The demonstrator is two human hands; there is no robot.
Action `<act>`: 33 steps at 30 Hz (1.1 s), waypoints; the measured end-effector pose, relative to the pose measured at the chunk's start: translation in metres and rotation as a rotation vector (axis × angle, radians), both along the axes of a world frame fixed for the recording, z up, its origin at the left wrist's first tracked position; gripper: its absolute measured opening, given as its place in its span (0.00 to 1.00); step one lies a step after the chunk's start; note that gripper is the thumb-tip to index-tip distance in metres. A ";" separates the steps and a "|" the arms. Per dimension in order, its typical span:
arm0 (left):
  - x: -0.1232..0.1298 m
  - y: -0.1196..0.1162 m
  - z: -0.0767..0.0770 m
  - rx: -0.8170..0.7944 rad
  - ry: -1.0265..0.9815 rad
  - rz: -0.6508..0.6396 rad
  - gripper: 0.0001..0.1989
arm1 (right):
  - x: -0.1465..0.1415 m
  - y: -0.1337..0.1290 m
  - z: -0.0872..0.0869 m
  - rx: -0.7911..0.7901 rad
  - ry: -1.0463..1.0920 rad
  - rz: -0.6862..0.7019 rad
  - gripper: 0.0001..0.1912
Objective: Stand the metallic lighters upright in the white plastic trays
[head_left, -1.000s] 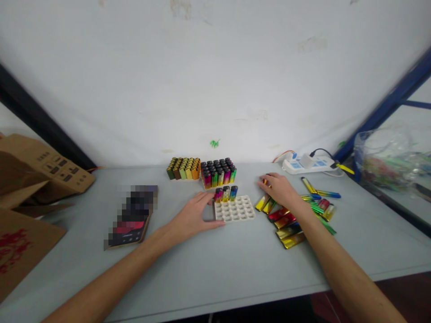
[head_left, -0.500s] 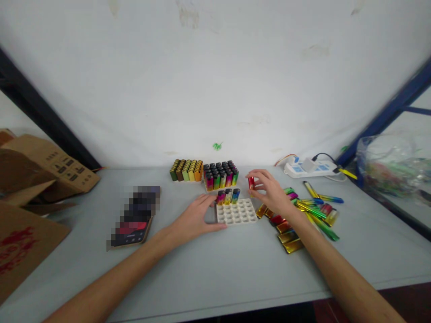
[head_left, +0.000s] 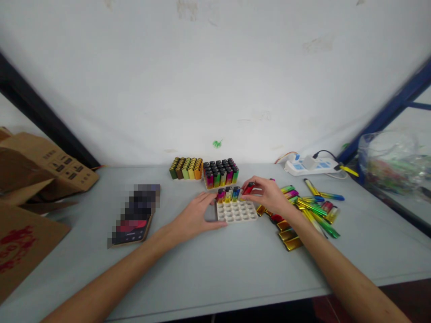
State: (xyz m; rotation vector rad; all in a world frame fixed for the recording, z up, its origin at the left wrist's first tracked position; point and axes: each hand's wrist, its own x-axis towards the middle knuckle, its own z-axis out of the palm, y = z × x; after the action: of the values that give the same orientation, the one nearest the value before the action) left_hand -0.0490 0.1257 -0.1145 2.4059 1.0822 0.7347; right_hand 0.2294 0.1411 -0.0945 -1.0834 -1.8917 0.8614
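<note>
- Bare right hand has come left from the loose lighters since a second ago, bringing a shiny red, dark-topped lighter to the tray's far row.
- Far left: brown cardboard box printed with dark square icons; small marks beside them are too blurred to read. Below, a brown cardboard panel bears an ornate red print, also illegible.
- Dark phone lying on the grey counter; its screen is mostly pixelated.
- Bare left hand, grip spread around the tray's left end; whether it clasps, I cannot tell.
- Block of gold-topped green, brown and yellow lighters, beside a block of black-topped multicoloured lighters.
- White plastic tray with rows of slots; three upright multicoloured lighters fill the far row's left part.
- Right grip pinches the red lighter, tilted, next to those three; whether its base is seated is unclear.
- Loose metallic lighters in gold, green and blue, scattered right of the tray.
- White power strip with blue sockets, then a clear plastic bag.
</note>
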 end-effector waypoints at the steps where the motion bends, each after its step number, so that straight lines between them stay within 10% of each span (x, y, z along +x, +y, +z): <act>1: 0.000 0.000 0.000 0.003 0.000 -0.001 0.34 | -0.001 0.001 -0.002 -0.002 0.004 -0.002 0.20; 24: 0.001 0.000 -0.001 0.019 0.025 -0.006 0.35 | -0.006 0.006 -0.014 0.054 -0.063 0.075 0.17; 33: -0.001 -0.001 -0.001 0.024 0.028 -0.008 0.34 | 0.016 0.004 0.010 0.137 -0.315 0.109 0.16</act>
State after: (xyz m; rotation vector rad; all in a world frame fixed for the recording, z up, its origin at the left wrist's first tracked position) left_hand -0.0499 0.1249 -0.1150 2.4464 1.0806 0.7172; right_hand 0.2453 0.1455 -0.0843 -1.0888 -2.2524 0.6360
